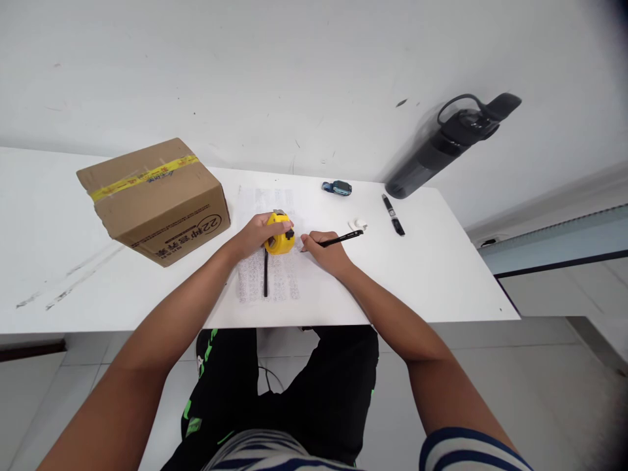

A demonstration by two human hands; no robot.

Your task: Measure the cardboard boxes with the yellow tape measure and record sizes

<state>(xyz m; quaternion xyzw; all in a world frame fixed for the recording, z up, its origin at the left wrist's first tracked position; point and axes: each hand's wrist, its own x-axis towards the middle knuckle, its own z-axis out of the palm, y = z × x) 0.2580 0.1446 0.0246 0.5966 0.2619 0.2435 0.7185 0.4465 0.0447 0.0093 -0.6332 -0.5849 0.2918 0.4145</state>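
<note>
Left hand [255, 235] curls round yellow tape measure [279, 243], thumb over the top; it sits mid-sheet over the text-covered paper [282, 288]. Right hand [328, 252], between 3 and 4 o'clock of it, pinches a slim black pen [349, 237], tip low by the paper — contact too small to tell. Black strip [265, 275] runs from the tape measure to 6 o'clock; strap or stick, unclear.

To write neatly: probably best to press the tape measure down as a paperweight, keep the pen fingers near the tip, and leave the writing spot uncovered.

Outward, from the tape measure: small white item [358, 224] at 3 o'clock, spare pen [393, 214] past it; blue key-fob-like object [337, 188] and dark water bottle [426, 160] toward 2 — taped cardboard carton [161, 203] between 9 and 10. All on white table [436, 268].
</note>
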